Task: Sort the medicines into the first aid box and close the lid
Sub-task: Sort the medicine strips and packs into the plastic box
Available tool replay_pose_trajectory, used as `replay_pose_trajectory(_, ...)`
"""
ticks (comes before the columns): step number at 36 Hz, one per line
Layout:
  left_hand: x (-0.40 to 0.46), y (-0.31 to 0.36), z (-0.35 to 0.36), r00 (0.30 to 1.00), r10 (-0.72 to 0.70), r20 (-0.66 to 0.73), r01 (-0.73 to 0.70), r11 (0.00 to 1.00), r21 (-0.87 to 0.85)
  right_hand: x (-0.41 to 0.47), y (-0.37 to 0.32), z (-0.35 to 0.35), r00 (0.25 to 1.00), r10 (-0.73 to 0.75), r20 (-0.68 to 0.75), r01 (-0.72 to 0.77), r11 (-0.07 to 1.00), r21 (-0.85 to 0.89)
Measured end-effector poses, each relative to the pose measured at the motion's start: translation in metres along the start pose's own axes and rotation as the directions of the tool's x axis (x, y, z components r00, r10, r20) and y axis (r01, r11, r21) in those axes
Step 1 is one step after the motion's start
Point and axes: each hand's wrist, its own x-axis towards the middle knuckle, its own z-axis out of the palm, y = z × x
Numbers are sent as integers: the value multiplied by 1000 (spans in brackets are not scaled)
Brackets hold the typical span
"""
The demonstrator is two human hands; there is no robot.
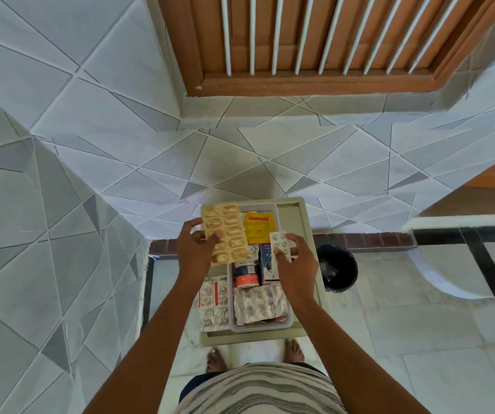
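Left grip [197, 249] holds yellow blister [225, 233], right grip [295, 264] silver strip [280, 242], hiding box [283, 325] contents.

I see a wall of pale tiles [96, 121] cut by thin diagonal grey lines, filling most of my view. Up top sits a wooden window frame [309, 83] with white vertical bars [276, 34] across it. Low on the right, a dark round waste bin [338, 268] stands on the marble floor [419, 339], just beside the table. A band of reddish-brown brick tiles [368, 239] runs along the foot of the wall behind the bin.
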Motion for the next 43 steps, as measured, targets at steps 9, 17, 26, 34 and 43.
replay_pose_trajectory(9, -21, -25, 28, 965, 228, 131, -260, 904, 340, 6, 7, -6, 999, -8, 40, 12, 997, -82)
replay_pose_trajectory(17, 5, -32, 51, 938, 316, 144, -345, 802, 488, 20, 9, -6, 993, -29, 114, 42, 993, -114)
replay_pose_trajectory(26, 19, -29, 65, 905, 377, 198, -408, 633, 659, 45, -3, 8, 985, -94, 146, 109, 989, -102)
replay_pose_trajectory(34, 26, -39, 60, 820, 463, 335, -523, 370, 768, 76, -11, 24, 950, -168, 264, 254, 908, -334)
replay_pose_trajectory(43, 29, -40, 53, 800, 312, 512, -572, 144, 807, 74, -23, 44, 922, -179, 344, 378, 610, -696)
